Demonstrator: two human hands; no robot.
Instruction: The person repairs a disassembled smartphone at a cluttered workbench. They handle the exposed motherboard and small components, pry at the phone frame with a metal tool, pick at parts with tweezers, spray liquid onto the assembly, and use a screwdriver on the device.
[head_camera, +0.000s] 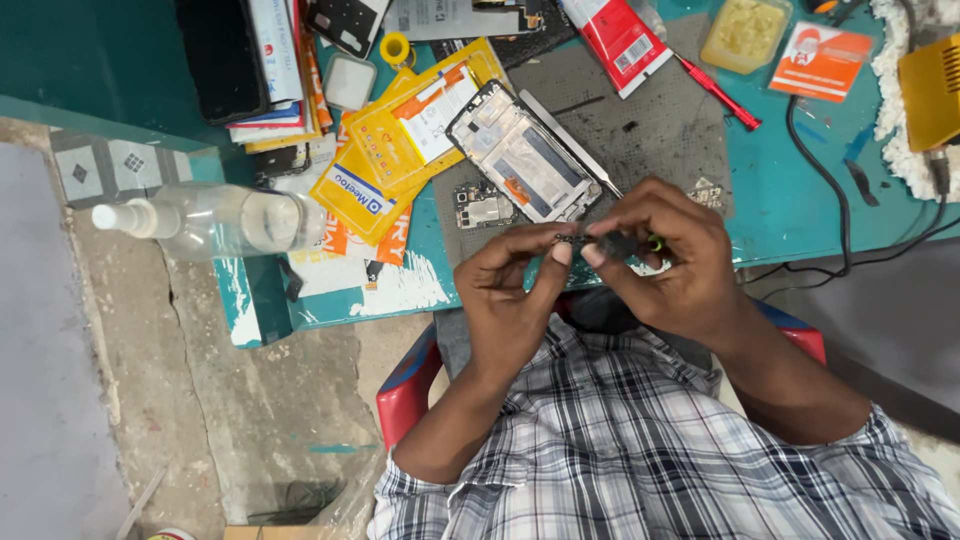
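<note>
A small dark part (580, 240) is pinched between the left hand (515, 285) and right hand (665, 262), near the body. The phone (523, 163) is already opened, farther away; nothing is put back.

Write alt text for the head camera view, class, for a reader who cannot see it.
A person's left hand and right hand pinch a small dark part between them above a grey work mat, where an opened phone frame lies beside a small circuit board.
</note>
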